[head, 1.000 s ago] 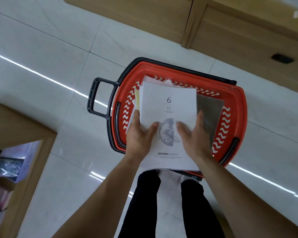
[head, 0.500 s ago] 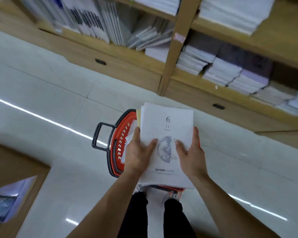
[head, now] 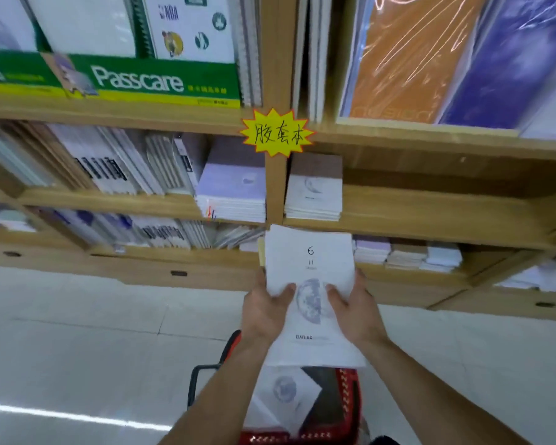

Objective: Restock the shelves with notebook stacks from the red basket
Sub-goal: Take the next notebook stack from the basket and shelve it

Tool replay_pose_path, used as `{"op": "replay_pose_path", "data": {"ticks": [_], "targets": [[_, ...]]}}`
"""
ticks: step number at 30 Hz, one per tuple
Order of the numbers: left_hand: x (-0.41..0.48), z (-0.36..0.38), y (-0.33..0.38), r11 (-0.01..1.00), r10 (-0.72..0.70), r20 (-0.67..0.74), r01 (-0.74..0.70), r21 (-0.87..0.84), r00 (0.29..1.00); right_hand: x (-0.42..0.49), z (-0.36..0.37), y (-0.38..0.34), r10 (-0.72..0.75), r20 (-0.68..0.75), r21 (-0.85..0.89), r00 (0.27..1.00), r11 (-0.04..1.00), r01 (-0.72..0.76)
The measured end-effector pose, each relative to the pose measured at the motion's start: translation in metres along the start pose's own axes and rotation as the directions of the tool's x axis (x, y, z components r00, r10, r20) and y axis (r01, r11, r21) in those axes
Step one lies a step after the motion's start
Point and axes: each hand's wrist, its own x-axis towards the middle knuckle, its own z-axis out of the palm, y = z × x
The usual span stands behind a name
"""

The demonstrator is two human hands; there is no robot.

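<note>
A stack of white notebooks (head: 312,252), its top cover printed with a "6" and a grey moon, is held up in front of the wooden shelves. My left hand (head: 262,311) grips its left edge with the thumb on the cover. My right hand (head: 355,308) grips its right edge the same way. Below my arms on the floor stands the red basket (head: 350,399), with more moon-print notebooks (head: 283,399) inside. On the middle shelf (head: 430,224) just above the held stack lies a matching low pile of notebooks (head: 313,194).
A wooden upright (head: 275,191) with a yellow starburst label (head: 276,133) divides the shelves. Left bays hold upright and stacked notebooks (head: 231,191). The lower right shelf carries small stacks (head: 408,252). Bare board runs right of the matching pile. White tiled floor (head: 77,332) lies below.
Both hands have lifted the notebook stack out of the red basket and up toward the shelves. The view has swung up from the floor to the shelf fronts.
</note>
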Motion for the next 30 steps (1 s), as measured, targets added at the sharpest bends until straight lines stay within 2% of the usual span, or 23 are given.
{"op": "replay_pose_path", "data": {"ticks": [7,16,21,24,27,30], "targets": [[0.042,0.039,0.055,0.995,0.07,0.057,-0.065,-0.082,0.996,0.058,-0.048,-0.005,-0.012,-0.038,-0.005,0.999,1.0,0.012],[0.131,0.111,0.086,0.999,-0.036,-0.019,0.036,-0.011,0.999,0.176,-0.083,0.014,-0.074,0.057,0.043,0.996,0.997,0.071],[0.184,0.139,0.094,0.996,-0.065,-0.086,0.071,0.06,0.994,0.243,-0.079,0.025,-0.115,0.108,0.009,0.987,0.993,0.115],[0.215,0.146,0.094,0.99,-0.043,-0.128,0.059,0.126,0.991,0.278,-0.069,0.031,-0.128,0.089,0.013,0.988,0.992,0.127],[0.242,0.146,0.1,0.979,-0.025,-0.18,0.06,0.192,0.983,0.309,-0.06,0.028,-0.137,0.105,0.06,0.985,0.99,0.131],[0.268,0.148,0.102,0.952,-0.091,-0.194,0.143,0.27,0.977,0.333,-0.052,0.026,-0.122,0.162,0.13,0.979,0.986,0.101]]}}
